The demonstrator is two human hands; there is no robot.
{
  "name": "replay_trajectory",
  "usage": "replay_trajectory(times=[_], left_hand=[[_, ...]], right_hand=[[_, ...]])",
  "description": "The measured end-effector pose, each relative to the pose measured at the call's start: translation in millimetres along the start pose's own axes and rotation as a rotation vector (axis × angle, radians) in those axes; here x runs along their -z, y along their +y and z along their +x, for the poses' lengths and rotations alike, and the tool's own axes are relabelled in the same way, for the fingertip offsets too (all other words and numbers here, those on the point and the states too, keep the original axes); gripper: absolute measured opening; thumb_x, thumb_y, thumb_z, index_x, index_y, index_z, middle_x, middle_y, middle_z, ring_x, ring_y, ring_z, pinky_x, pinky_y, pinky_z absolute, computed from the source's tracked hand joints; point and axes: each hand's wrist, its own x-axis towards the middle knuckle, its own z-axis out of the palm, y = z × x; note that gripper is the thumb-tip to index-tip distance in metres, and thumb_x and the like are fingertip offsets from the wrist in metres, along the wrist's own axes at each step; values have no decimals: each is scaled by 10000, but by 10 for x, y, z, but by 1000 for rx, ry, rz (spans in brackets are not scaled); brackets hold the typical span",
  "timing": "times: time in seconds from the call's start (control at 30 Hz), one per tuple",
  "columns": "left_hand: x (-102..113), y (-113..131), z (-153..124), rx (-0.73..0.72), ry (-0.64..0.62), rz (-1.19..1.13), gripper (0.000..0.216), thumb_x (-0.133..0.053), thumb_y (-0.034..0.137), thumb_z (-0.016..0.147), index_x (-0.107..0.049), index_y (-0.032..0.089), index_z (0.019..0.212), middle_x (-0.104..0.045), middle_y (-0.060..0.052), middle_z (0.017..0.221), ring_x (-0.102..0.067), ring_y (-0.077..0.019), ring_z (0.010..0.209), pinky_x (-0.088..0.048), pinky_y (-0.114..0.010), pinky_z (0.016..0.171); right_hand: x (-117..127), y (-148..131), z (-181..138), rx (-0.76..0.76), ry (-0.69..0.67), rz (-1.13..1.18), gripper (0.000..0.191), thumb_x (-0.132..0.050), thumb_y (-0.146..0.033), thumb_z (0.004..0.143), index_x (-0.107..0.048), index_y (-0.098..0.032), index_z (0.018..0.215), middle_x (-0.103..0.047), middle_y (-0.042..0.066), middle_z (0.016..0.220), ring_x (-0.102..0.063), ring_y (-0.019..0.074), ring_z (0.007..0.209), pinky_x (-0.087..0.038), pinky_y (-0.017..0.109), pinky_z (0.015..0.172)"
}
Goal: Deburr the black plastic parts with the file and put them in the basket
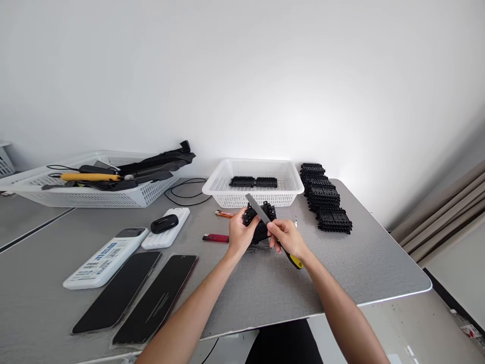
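Observation:
My left hand (pixel 242 231) grips a black plastic part (pixel 261 232) with toothed edges, just above the table in front of the white basket. My right hand (pixel 287 236) is closed on a file (pixel 258 208) with a flat grey blade and a black and yellow handle. The blade slants up to the left across the black part; I cannot tell whether it touches. Two similar black parts (pixel 253 182) lie inside the white basket (pixel 252 201). To the right, several more stand in stacks (pixel 324 194) on the table.
Left of my hands lie a red lighter (pixel 215 237), an orange lighter (pixel 224 214), two phones (pixel 155 301) and two power banks (pixel 108 258), one bearing a black case (pixel 164 223). A second basket (pixel 125 200) holds straps and a yellow-handled tool. The table's edge (pixel 397 294) runs close at right.

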Motion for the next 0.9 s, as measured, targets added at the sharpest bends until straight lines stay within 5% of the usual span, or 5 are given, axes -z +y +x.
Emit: replay_trajectory(times=[0.47,0.67,0.9], left_hand=[[1,-110,37,72,47,-81,291,-750,390,691,-658,164,850,-700,-45,822,-626,-190,739,-479,-272,679],[-6,-56,12,23,26,-26,221,-713,335,716,-671,165,851,-699,-35,796,-632,-194,748,-480,-277,692],[29,-91,41,62,61,-26,283,-725,399,713,-645,170,857,-698,-53,825,-625,-204,759,-480,-285,690]], right_hand=[[-25,32,1,44,215,-197,441,-490,-574,899,-540,-196,678,-569,-17,462,-411,78,342,-300,199,384],[-81,42,-7,45,96,-218,408,-482,-524,919,-546,-199,680,-599,-8,489,-424,84,358,-305,201,394],[16,33,-1,59,222,-228,427,-455,-541,921,-528,-198,678,-567,-18,461,-402,79,345,-297,200,377]])
